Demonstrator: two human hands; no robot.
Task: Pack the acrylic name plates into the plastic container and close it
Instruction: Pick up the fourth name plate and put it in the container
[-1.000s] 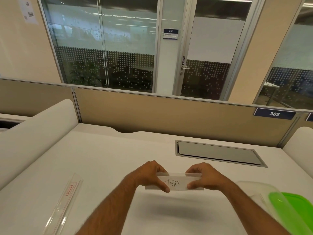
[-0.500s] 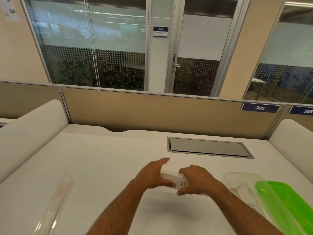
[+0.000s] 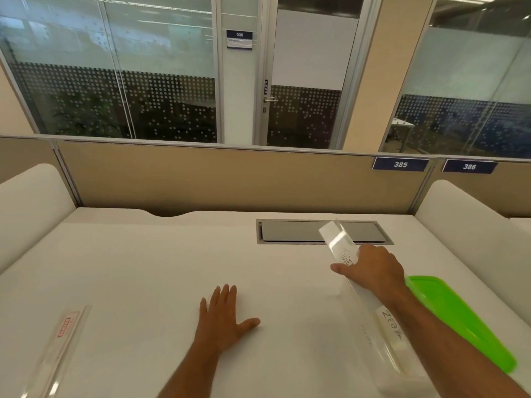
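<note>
My right hand (image 3: 370, 268) grips a clear acrylic name plate (image 3: 337, 242) marked "TIGER", held tilted above the clear plastic container (image 3: 388, 354) at the right. Inside the container lies another plate with "ZEBRA" (image 3: 391, 326) written on it. The green lid (image 3: 457, 317) leans at the container's right side, partly behind my right forearm. My left hand (image 3: 222, 317) rests flat on the white desk with fingers spread, holding nothing. A third clear plate with a red label (image 3: 61, 337) lies on the desk at the far left.
A grey cable hatch (image 3: 298, 232) is set into the desk behind the raised plate. Beige partition panels with number signs 385 (image 3: 400, 164) and 386 stand at the back. White rounded side dividers (image 3: 31, 202) bound the desk left and right.
My left hand let go of the TIGER plate and dropped flat onto the desk. My right hand carried the plate rightward and turned it over the container. The camera view shifted right.
</note>
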